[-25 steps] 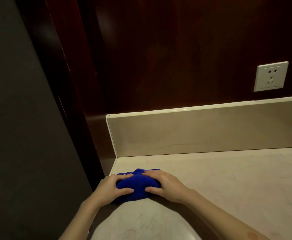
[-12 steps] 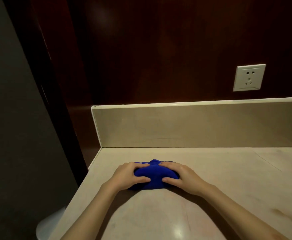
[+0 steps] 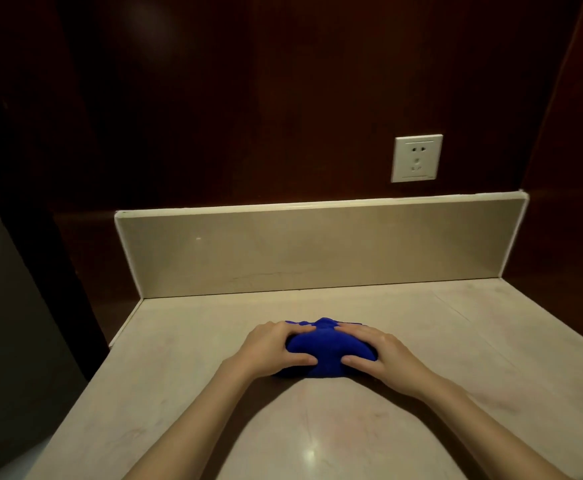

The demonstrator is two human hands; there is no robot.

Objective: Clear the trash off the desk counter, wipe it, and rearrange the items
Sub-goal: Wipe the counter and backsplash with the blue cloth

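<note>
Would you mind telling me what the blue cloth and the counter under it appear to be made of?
The blue cloth looks like soft, matte microfibre or terry: it bunches thickly between the hands and shows no sheen. The counter looks like polished pale stone, perhaps marble or an imitation: faint veining and a glossy light reflection near the front edge.

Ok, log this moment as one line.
phase: wiping | left hand: grips blue cloth | right hand: grips blue cloth | cloth on counter
</note>
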